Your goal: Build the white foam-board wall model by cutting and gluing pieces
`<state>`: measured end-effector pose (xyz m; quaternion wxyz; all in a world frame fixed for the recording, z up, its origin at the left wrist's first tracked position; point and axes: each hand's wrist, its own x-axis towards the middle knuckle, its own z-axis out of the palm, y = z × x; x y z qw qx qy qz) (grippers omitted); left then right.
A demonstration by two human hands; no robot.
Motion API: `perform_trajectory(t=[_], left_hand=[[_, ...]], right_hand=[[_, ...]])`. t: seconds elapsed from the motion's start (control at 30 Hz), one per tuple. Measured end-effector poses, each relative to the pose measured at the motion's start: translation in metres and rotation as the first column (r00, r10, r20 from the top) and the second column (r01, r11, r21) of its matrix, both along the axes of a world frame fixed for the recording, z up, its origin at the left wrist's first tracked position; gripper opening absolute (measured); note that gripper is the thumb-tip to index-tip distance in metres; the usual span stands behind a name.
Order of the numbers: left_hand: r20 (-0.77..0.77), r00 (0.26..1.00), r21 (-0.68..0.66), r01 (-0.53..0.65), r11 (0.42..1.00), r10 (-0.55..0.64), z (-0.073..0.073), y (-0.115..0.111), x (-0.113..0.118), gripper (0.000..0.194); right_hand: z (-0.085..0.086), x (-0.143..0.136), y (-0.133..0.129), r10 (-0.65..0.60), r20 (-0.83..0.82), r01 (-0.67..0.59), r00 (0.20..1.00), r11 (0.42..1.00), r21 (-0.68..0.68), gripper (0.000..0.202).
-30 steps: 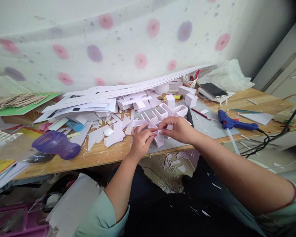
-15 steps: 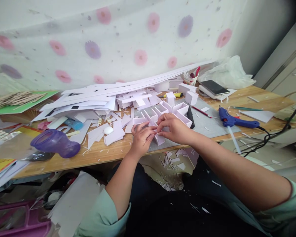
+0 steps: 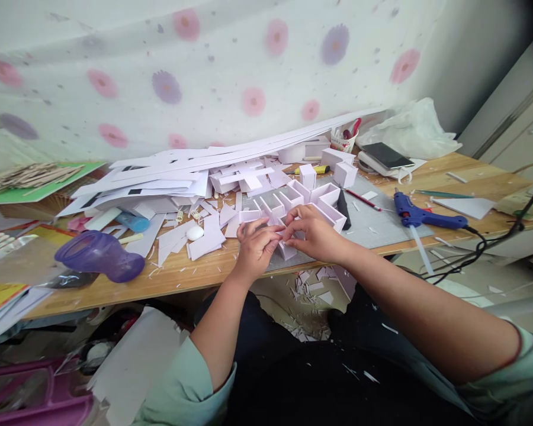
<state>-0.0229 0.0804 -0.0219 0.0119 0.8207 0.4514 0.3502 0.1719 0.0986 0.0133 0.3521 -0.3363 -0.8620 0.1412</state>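
Note:
A white foam-board model point(image 3: 288, 252) with several upright walls and open compartments sits at the near edge of a grey mat. My left hand point(image 3: 255, 248) is closed on the model's near left side, with fingers bent over a wall. From the right, my right hand point(image 3: 313, 235) pinches at the same wall, its fingertips almost touching those of the left. Both hands hide the spot where the fingers meet, so any small piece between them cannot be made out. A black object point(image 3: 343, 211) lies against the model's right side.
On the grey mat point(image 3: 382, 228) rests a red-and-black pencil point(image 3: 363, 200). A blue glue gun point(image 3: 426, 218) with a trailing black cable lies right. Behind are a yellow cutter point(image 3: 320, 170) and stacked white sheets point(image 3: 160, 168). A purple container point(image 3: 98, 255) and board scraps point(image 3: 206, 239) lie left.
Both hands keep their place on the model, with only very slight finger movement. The view has shifted a tiny bit.

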Motion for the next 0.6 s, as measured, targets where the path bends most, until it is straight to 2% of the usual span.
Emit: perform_trajectory(t=[0.33,0.5,0.6], left_hand=[[-0.005,1.0,-0.02,-0.008,1.0,0.008,0.0014,-0.001,0.0006,0.021],[-0.002,1.0,-0.02,-0.01,1.0,0.009,0.0019,-0.0016,0.0007,0.021],[0.001,1.0,-0.018,-0.003,1.0,0.003,0.0022,-0.0019,0.0008,0.021]], right_hand=[[-0.0035,0.0011,0.0009,-0.001,0.007,0.001,1.0,1.0,-0.006,0.006],[-0.0055,0.0017,0.0014,-0.007,0.03,0.006,1.0,1.0,0.02,0.005],[-0.0008,0.0034,-0.0003,-0.022,0.094,0.015,0.995,0.997,0.07,0.005]])
